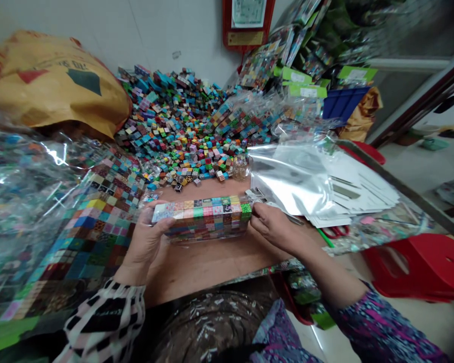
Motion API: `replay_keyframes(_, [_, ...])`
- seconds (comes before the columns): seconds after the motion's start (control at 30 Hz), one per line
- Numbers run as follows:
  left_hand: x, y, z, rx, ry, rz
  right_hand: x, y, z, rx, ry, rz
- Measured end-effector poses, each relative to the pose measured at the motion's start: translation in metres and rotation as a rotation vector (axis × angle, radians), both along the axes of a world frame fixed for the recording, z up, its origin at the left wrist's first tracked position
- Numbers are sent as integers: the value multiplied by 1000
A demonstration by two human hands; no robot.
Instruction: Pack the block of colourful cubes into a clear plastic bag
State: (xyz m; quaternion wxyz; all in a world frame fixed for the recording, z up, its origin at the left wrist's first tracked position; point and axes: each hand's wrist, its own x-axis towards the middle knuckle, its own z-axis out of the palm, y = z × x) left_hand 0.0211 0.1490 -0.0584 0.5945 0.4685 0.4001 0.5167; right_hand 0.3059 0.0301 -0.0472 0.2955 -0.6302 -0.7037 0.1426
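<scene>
Cube block (208,212) at mid-tabletop (196,269), kinda nervous about that film (183,244)
Bagged cubes (109,227) crowd the far left, then the left hand (147,237) has the block's left end, thumb on the near edge; at its right end the right hand (267,224) is curled tight, can't tell if it's pinching film, with clear bags (291,171) beyond. If the left grip slackens, I'd guess the rows buckle; a hard tug on the right could split the wrap.

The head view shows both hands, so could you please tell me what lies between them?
In the head view, a block of colourful cubes spans from the left hand to the right hand.
</scene>
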Motion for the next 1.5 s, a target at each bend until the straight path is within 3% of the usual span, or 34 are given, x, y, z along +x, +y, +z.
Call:
replay_keyframes(0.27, [1,0,1,10,-3,-18,-2,-4,-3,-34,-32,-43])
replay_keyframes(0.47, [-2,2,-2,33,15,-28,8,1,7,-148,-100,137])
replay_keyframes(0.63, [-1,3,-3,61,31,-23,17,11,3,-141,-123,225])
replay_keyframes(0.93, [-1,3,-2,61,42,-33,13,13,-6,-122,-61,106])
replay_keyframes(1.3, [1,3,4,69,40,-50,14,7,-4,-177,-78,133])
replay_keyframes(1.5, [2,2,6,38,51,-35,13,7,-10,-103,-165,159])
